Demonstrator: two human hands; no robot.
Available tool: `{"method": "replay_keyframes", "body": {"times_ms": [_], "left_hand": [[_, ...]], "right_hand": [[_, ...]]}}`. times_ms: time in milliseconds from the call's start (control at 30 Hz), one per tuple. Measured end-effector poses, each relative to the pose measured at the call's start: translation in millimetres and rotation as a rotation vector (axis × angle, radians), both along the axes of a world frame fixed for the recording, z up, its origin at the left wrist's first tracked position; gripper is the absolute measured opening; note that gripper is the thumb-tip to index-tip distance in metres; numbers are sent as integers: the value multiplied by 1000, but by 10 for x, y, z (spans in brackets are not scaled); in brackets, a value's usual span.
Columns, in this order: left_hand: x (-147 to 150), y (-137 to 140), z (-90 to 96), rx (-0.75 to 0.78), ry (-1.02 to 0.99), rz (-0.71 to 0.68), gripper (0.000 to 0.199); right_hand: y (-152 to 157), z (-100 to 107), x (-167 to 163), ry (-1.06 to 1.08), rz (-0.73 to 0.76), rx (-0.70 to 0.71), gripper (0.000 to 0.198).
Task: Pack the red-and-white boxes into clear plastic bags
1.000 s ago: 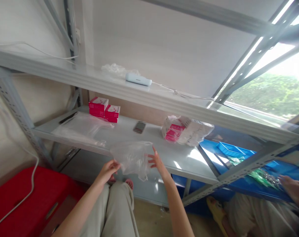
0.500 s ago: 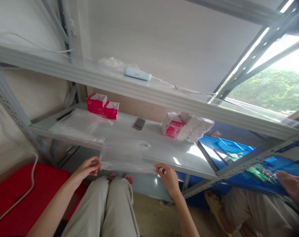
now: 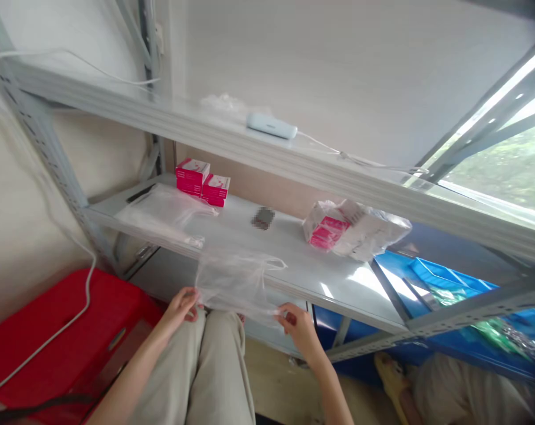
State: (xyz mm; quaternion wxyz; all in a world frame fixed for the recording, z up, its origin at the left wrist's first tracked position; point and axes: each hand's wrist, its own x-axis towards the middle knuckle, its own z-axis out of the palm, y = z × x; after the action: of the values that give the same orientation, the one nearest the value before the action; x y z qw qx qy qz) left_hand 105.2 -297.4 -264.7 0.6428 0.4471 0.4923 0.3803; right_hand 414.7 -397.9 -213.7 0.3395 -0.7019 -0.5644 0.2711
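A thin translucent plastic bag is stretched between my two hands above my lap, its far part over the shelf's front edge. My left hand pinches the bag's near left corner. At the right, one of the bag's handle ends is pinched in the fingertips of my right hand. Another handle loop points right over the shelf. More flat plastic bags lie on the shelf just beyond my left hand.
On the grey metal shelf stand stacked pink-and-white boxes and a bagged bundle of boxes. A pale blue device with a cord lies on the upper shelf. A red case is at left; blue trays are at right.
The view has shifted, so the shelf sits further right in the picture. Both hands have drawn the bag slightly nearer to my lap. A co-worker's hand at the right has left the view.
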Motion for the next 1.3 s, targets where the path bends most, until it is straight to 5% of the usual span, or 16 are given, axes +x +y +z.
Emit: {"method": "replay_keyframes", "body": {"times_ms": [367, 600, 733, 833, 900, 1033, 1167, 1300], "left_hand": [[-71, 44, 13, 51, -5, 117, 59], [-420, 132, -81, 69, -14, -158, 59], [-486, 93, -122, 68, -11, -224, 51], [-464, 32, -95, 90, -52, -215, 48], [-439, 2, -66, 99, -79, -208, 47], [-372, -6, -18, 119, -133, -212, 49], [-317, 0, 56, 138, -201, -208, 49], [-381, -53, 139, 141, -287, -150, 51]], "right_hand": [[-68, 79, -162, -259, -7, -140, 19], [-181, 109, 80, -406, -75, -115, 18], [-247, 65, 186, -434, 14, -161, 20], [-196, 138, 206, -447, 80, -99, 45], [-22, 269, 138, -460, 62, 41, 59], [723, 550, -205, -417, 111, 287, 57], [1506, 568, -524, -266, 287, 96, 27], [1717, 443, -623, -28, 449, 101, 19]]}}
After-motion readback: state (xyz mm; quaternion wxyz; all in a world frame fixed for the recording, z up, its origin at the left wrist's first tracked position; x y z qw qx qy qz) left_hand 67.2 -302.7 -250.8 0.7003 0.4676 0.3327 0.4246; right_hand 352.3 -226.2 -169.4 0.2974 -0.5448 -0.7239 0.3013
